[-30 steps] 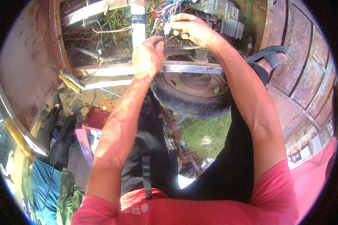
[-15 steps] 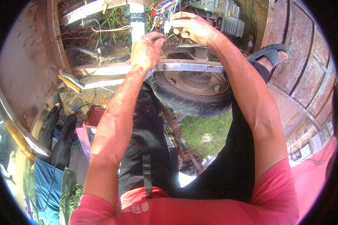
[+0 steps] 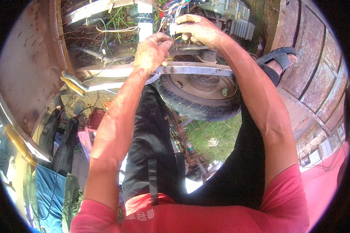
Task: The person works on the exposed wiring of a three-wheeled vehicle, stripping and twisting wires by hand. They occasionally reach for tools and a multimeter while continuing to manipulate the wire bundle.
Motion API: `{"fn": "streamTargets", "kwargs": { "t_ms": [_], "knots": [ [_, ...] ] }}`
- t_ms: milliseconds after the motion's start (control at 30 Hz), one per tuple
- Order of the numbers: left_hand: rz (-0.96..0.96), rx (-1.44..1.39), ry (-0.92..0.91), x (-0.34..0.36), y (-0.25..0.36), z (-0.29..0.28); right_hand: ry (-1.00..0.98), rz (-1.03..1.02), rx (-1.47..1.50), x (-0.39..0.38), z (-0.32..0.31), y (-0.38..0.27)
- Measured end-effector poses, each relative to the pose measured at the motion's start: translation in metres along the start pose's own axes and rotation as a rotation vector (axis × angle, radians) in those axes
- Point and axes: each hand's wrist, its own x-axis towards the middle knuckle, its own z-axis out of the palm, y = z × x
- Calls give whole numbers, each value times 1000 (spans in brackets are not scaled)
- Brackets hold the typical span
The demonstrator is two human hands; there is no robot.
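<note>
At the top of the view, a bundle of coloured wires (image 3: 168, 17) hangs beside a white frame bar wrapped with black tape. My right hand (image 3: 201, 31) reaches in from the right and pinches a small white plug connector (image 3: 172, 28) between thumb and fingers. Just below and left of it is my left hand (image 3: 151, 50), its thumb and fingertips pressed together by the lower wires. What lies in that pinch is too small to make out. Both hands are above the pale metal crossbar (image 3: 194, 68).
Beneath the crossbar sits a wheel with a black tyre (image 3: 202, 105). Pliers with yellow handles (image 3: 73, 82) rest at the crossbar's left end. A finned grey metal engine or motor housing (image 3: 233, 17) lies upper right. Rusty panels (image 3: 307, 46) flank both sides. Another person's dark-clad legs (image 3: 62, 139) show left.
My left hand's fingers have shifted slightly around the lower wires, and one fingertip now shows beneath the palm. My right hand stays on the white connector, with its fingers slightly lower.
</note>
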Motion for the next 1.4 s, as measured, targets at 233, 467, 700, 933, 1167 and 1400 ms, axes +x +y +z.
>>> {"fn": "streamTargets", "kwargs": {
  "t_ms": [233, 467, 700, 933, 1167, 1400],
  "knots": [
    [17, -5, 5, 2, -4, -2, -53, -75, -159, 4, 2, 8],
    [114, 64, 41, 10, -18, -1, -5, -1, -174, -16, 12, -18],
    [54, 39, -3, -1, -1, -8, 31, 112, -246, -34, 6, -40],
    [98, 39, -3, 6, -16, -7, 147, 281, -251, -16, 18, -51],
    [120, 23, 0, 10, -20, -5, 204, 188, 34, 4, 17, -23],
    [206, 114, 64, 25, -36, 1, 106, 236, -174, -7, 22, -47]
  ]
}}
